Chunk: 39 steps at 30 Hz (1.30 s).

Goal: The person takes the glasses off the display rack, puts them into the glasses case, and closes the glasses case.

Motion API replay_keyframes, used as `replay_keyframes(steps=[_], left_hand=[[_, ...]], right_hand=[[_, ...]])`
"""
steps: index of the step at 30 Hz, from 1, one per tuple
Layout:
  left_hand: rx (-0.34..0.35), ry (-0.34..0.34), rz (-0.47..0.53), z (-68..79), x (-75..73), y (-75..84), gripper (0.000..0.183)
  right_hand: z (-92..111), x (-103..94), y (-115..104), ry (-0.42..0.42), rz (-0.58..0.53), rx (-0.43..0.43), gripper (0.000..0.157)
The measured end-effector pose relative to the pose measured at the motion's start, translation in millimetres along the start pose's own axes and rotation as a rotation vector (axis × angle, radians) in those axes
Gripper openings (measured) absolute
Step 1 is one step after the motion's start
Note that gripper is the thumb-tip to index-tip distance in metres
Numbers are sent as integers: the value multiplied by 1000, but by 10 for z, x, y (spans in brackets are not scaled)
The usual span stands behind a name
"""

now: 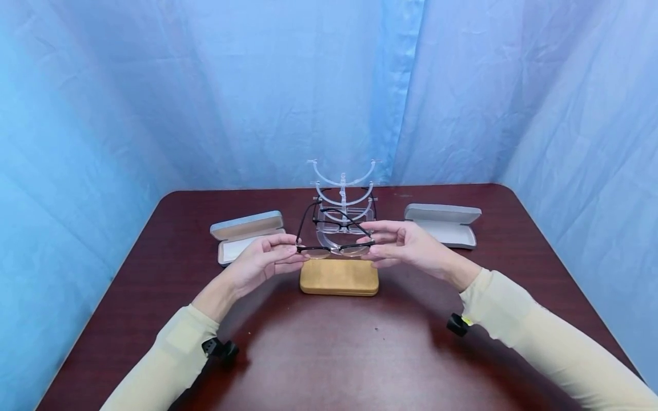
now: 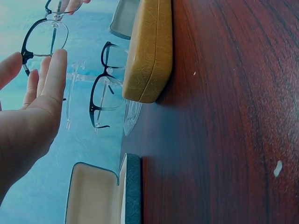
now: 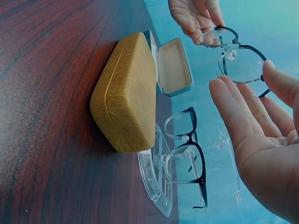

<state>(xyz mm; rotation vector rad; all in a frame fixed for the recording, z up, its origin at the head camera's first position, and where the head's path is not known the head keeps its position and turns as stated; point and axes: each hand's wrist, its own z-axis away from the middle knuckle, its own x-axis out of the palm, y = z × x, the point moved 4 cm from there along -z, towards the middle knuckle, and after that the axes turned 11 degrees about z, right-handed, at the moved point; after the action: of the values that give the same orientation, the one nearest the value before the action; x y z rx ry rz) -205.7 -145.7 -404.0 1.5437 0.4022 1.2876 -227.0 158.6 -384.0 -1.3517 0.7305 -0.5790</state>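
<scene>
My left hand [image 1: 262,260] and right hand [image 1: 411,248] hold a pair of black half-rim eyeglasses [image 1: 335,249] between them, one at each end of the front. Thumb and fingers pinch the frame near the hinges, and the temples are unfolded, reaching away toward the clear display stand [image 1: 343,197]. Lower on that stand sits a second pair of black-framed glasses [image 3: 202,161], lenses facing me. Below the held pair lies a closed mustard-yellow glasses case [image 1: 339,278]. Both wrist views show the held pair raised above the tabletop.
An open grey glasses case [image 1: 247,225] stands left of the stand, and another open grey case [image 1: 443,214] stands to its right. The dark red wooden table [image 1: 329,354] has rounded far corners, with blue curtains [image 1: 288,85] behind it and along both sides.
</scene>
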Motion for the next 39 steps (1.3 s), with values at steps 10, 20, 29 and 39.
replay_keyframes(steps=[10,20,29,39], left_hand=[[11,25,-45,24,-13,6,19],[26,17,-64,40,-16,47,28],[28,20,-90,52,-29,52,25],[34,32,-121,54,-59,49,24]], right_hand=[[-7,16,29,13,11,20,57],[-23,30,45,-17,47,23,60],[-25,60,37,-32,83,26,56],[-29,113,37,-157,136,35,55]])
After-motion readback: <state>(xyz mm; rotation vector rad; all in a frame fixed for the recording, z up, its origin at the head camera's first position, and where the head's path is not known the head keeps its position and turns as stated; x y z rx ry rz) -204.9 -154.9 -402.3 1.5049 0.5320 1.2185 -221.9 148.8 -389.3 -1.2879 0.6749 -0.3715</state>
